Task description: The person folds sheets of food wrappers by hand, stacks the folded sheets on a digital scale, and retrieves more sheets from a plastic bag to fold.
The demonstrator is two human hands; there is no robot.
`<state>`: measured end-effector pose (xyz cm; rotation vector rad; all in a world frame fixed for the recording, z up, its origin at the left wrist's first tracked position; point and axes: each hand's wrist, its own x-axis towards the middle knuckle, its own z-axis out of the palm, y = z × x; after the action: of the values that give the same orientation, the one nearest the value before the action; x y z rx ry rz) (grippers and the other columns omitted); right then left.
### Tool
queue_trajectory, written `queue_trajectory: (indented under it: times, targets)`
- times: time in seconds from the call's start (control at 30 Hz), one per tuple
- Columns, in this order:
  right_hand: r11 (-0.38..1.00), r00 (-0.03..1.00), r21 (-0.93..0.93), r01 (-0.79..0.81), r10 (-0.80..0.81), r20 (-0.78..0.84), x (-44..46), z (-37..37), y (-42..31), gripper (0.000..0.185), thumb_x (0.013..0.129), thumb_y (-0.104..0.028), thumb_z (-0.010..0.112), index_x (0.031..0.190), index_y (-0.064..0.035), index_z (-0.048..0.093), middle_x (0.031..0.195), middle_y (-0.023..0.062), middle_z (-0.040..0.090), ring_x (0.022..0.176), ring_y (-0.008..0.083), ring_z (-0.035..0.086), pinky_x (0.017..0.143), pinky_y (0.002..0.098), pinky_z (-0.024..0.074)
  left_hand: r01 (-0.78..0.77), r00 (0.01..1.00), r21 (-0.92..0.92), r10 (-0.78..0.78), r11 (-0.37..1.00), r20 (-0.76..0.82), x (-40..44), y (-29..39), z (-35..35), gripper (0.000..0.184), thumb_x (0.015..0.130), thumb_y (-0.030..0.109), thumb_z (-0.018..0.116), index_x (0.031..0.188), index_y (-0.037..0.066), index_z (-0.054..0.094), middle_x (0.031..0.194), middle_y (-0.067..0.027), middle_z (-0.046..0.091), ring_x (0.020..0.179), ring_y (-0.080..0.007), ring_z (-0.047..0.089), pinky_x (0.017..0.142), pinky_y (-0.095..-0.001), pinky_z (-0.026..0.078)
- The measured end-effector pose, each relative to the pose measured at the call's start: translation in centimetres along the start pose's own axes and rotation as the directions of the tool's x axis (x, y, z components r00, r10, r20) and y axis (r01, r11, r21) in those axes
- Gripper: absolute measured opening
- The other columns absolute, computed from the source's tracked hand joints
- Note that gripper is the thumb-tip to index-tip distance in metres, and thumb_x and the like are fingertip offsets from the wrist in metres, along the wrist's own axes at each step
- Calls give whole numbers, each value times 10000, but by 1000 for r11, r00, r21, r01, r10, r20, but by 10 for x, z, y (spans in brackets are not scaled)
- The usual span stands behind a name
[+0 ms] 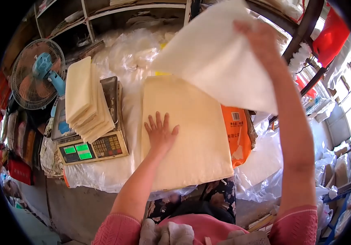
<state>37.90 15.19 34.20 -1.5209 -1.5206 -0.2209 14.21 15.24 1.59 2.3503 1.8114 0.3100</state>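
My left hand (160, 132) lies flat with fingers spread on a large stack of thin cream-coloured sheets (187, 143). Up at the right, my right hand (259, 38) grips the edge of a single pale sheet (220, 61). That sheet is lifted off the surface and hangs tilted across the stack's far right corner. To the left of the stack stands a digital scale (95, 149) with green lit displays. Folded cream sheets (86, 98) are piled on its metal pan.
Left of the scale is a standing fan (38, 73). Clear plastic wrapping (122, 53) is heaped behind the stack, below wooden shelves (138, 10). An orange printed bag (237, 134) sticks out at the stack's right, with more plastic (261, 179) beside it.
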Motion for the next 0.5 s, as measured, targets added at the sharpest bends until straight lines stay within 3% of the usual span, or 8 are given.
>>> queue_trajectory:
  times: [0.07, 0.17, 0.3, 0.33, 0.37, 0.4, 0.43, 0.5]
  targets:
    - [972, 988, 185, 146, -133, -80, 9, -40, -18, 408, 833, -406, 702, 982, -26, 688, 792, 41, 686, 674, 100, 646, 631, 263, 530, 4, 1000, -8, -4, 1000, -4, -2, 2, 0, 714, 916, 578, 357, 1488, 166, 247, 1563, -135, 137, 1435, -372, 59, 1144, -537, 6]
    - [999, 997, 30, 16, -13, -78, -28, -77, -74, 425, 827, -427, 700, 955, -22, 685, 835, 93, 704, 711, 158, 703, 620, 238, 559, 6, 1000, -27, -7, 1000, -24, -2, 2, 1, 701, 915, 547, 386, 1473, 138, 276, 1551, -148, 165, 1434, -358, 77, 1147, -527, 16]
    - [698, 722, -211, 684, -610, 326, -124, -62, -71, 396, 671, -274, 735, 1015, -90, 669, 735, 50, 578, 657, 227, 592, 557, 336, 482, 38, 988, -388, -92, 921, -121, -1, -12, 12, 629, 913, 411, 492, 1419, 71, 340, 1478, -174, 300, 1370, -341, 255, 1127, -468, 188]
    - [636, 639, -153, 756, -666, 385, -153, -48, -59, 424, 630, -217, 738, 1034, -111, 666, 699, 28, 538, 638, 239, 556, 536, 358, 459, 43, 978, -535, -145, 844, -151, -2, -15, 16, 603, 912, 372, 518, 1401, 56, 359, 1453, -174, 344, 1342, -332, 324, 1115, -445, 252]
    - [634, 598, -11, 774, -725, 342, -183, -28, -42, 464, 570, -144, 672, 1033, -113, 661, 747, 11, 546, 670, 195, 569, 520, 324, 463, -67, 966, -900, -198, 430, -167, -17, -3, -13, 539, 887, 299, 571, 1331, 40, 408, 1366, -176, 426, 1223, -320, 438, 1019, -427, 350]
    - [650, 598, 56, 758, -727, 336, -210, -17, -41, 223, 755, -117, 584, 975, -98, 616, 791, 22, 517, 681, 199, 570, 516, 333, 468, -189, 950, -941, -189, 282, -247, -31, 2, -33, 483, 871, 251, 595, 1278, 36, 448, 1313, -176, 475, 1165, -312, 496, 982, -423, 389]
    - [695, 620, 116, 709, -693, 368, -235, -8, -37, 255, 708, -104, 593, 963, -93, 606, 780, 29, 498, 658, 192, 550, 521, 313, 460, -307, 928, -943, -180, 127, -327, -46, 7, -52, 428, 855, 202, 619, 1225, 32, 488, 1260, -176, 523, 1107, -305, 554, 946, -420, 428]
    - [757, 664, 209, 619, -646, 377, -282, 13, -19, 324, 676, -110, 625, 996, -66, 600, 796, 51, 494, 717, 209, 543, 619, 319, 473, -526, 804, -663, 58, 533, -592, -84, -7, -49, 338, 838, 155, 609, 1153, 47, 551, 1222, -175, 555, 1114, -300, 559, 991, -444, 390]
